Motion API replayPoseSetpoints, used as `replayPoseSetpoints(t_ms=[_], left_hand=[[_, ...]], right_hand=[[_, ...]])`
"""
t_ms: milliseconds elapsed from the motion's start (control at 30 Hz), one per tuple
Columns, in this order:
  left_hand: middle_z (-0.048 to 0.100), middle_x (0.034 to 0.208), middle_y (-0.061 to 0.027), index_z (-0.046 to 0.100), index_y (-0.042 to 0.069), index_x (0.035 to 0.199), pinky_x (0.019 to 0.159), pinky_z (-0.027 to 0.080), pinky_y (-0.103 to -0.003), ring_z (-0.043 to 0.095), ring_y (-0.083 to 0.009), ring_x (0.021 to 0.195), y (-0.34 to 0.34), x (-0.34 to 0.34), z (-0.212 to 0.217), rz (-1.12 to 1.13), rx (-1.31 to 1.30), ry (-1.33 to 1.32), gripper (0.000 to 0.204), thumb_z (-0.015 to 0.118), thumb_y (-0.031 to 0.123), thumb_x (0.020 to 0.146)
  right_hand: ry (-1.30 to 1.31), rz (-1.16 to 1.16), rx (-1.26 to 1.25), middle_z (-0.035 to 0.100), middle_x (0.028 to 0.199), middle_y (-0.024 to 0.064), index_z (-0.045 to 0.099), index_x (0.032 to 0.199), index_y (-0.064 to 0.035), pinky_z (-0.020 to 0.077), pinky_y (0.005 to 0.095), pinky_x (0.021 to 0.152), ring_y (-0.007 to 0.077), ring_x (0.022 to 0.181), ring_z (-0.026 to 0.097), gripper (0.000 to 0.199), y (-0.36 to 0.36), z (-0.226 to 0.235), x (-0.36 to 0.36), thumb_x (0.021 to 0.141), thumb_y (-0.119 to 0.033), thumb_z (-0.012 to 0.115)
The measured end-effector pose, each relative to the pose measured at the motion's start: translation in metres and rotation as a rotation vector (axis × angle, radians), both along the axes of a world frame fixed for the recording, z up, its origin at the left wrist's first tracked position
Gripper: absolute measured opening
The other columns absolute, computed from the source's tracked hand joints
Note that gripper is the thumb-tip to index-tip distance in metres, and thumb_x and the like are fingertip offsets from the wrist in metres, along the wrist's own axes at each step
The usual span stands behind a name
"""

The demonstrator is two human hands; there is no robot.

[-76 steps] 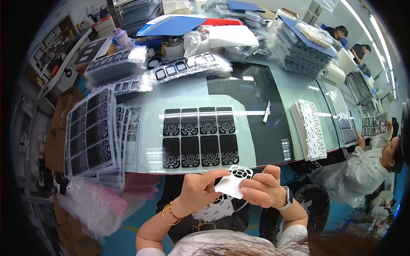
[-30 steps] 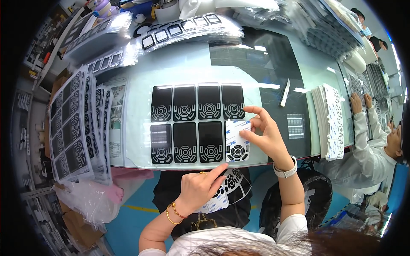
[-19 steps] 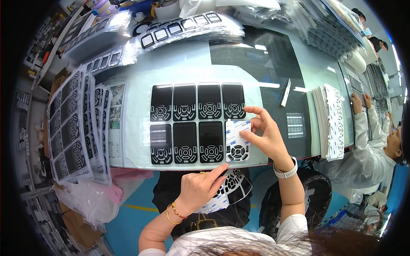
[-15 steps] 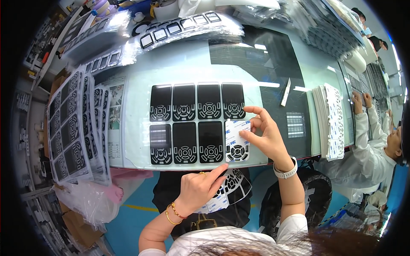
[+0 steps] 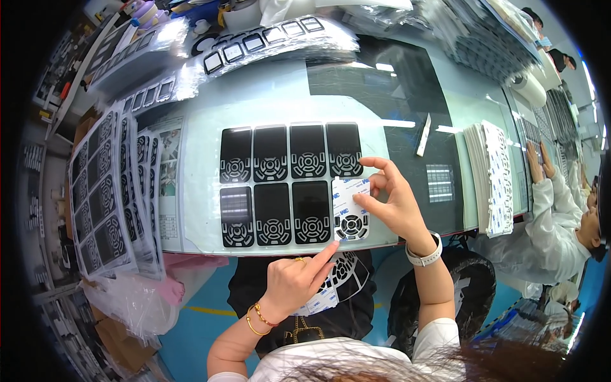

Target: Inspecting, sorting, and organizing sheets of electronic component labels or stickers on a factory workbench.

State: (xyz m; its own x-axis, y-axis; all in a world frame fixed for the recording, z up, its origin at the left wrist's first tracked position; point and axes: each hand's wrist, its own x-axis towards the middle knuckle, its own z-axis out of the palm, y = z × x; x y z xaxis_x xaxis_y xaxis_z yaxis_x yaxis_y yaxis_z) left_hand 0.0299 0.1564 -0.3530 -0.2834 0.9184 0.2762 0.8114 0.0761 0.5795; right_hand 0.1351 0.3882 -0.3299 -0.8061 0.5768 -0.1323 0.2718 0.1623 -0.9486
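Observation:
Several black panels [image 5: 271, 153] with ring-shaped cut-out patterns lie in two rows on the table. At the right end of the near row is a white-backed adhesive sheet [image 5: 351, 207] with blue print and the same pattern. My right hand [image 5: 398, 204] holds its right side, thumb on the face, index finger raised apart near the panel above. My left hand [image 5: 296, 280] touches the sheet's lower left corner with its stretched index finger; the other fingers are curled, and what they hold, if anything, is hidden. Below that hand, more white-backed pieces [image 5: 321, 302] fan out over my lap.
Sheets of patterned panels [image 5: 102, 191] lean at the left. A white stack [image 5: 493, 178] stands at the right, past a dark mat [image 5: 414, 89] bearing a slim white tool [image 5: 424, 135]. Film-wrapped frames [image 5: 261, 44] line the back. A co-worker's hands [image 5: 540, 162] rest at the far right.
The view has shifted slightly. Both my hands stay at the sheet in nearly the same pose. The co-worker's hands have moved nearer the table's front and lie flatter.

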Motion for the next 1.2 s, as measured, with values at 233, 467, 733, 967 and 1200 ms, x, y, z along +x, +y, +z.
replayPoseSetpoints(t_ms=[233,467,733,967,1200], left_hand=[[0.044,0.049,0.0024,0.068,0.017,0.132,0.042,0.034,-0.031,0.043,-0.0144,0.039,0.002,0.000,-0.001,0.002,0.005,0.022,0.046,0.076,0.023,0.087],[0.044,0.049,0.0031,0.069,0.016,0.130,0.042,0.035,-0.031,0.043,-0.0139,0.039,0.004,0.000,0.000,0.004,0.000,0.049,0.045,0.076,0.021,0.086],[0.044,0.049,0.0036,0.071,0.015,0.127,0.043,0.035,-0.031,0.043,-0.0138,0.039,0.007,0.003,-0.004,0.010,0.031,0.064,0.044,0.077,0.020,0.084],[0.042,0.049,0.0035,0.069,0.018,0.131,0.042,0.035,-0.030,0.043,-0.0134,0.039,0.016,0.013,0.000,-0.031,0.025,0.061,0.049,0.078,0.020,0.083],[0.040,0.047,0.0034,0.067,0.022,0.134,0.041,0.036,-0.031,0.043,-0.0134,0.038,0.020,0.018,-0.003,-0.037,-0.035,0.064,0.053,0.078,0.022,0.083]], right_hand=[[0.011,-0.005,0.016,0.061,0.083,-0.0024,0.049,0.136,-0.0006,0.0411,0.0204,0.075,0.0057,0.079,0.049,0.059,0.000,-0.001,0.000,0.083,-0.003,0.076],[0.013,-0.015,0.021,0.061,0.082,-0.0023,0.050,0.136,-0.0011,0.0413,0.0210,0.075,0.0061,0.079,0.050,0.060,-0.001,0.000,0.000,0.082,-0.003,0.076],[0.015,-0.022,0.028,0.060,0.082,-0.0029,0.051,0.135,-0.0023,0.0411,0.0215,0.076,0.0060,0.079,0.051,0.058,-0.002,0.002,0.000,0.083,-0.005,0.076],[0.031,-0.018,0.068,0.061,0.082,-0.0032,0.051,0.135,-0.0029,0.0419,0.0222,0.077,0.0058,0.079,0.051,0.058,-0.002,0.000,0.001,0.083,-0.006,0.077],[0.026,-0.015,0.073,0.063,0.084,-0.0021,0.051,0.135,-0.0018,0.0428,0.0222,0.077,0.0063,0.080,0.053,0.059,-0.002,-0.002,0.002,0.082,-0.005,0.077]])
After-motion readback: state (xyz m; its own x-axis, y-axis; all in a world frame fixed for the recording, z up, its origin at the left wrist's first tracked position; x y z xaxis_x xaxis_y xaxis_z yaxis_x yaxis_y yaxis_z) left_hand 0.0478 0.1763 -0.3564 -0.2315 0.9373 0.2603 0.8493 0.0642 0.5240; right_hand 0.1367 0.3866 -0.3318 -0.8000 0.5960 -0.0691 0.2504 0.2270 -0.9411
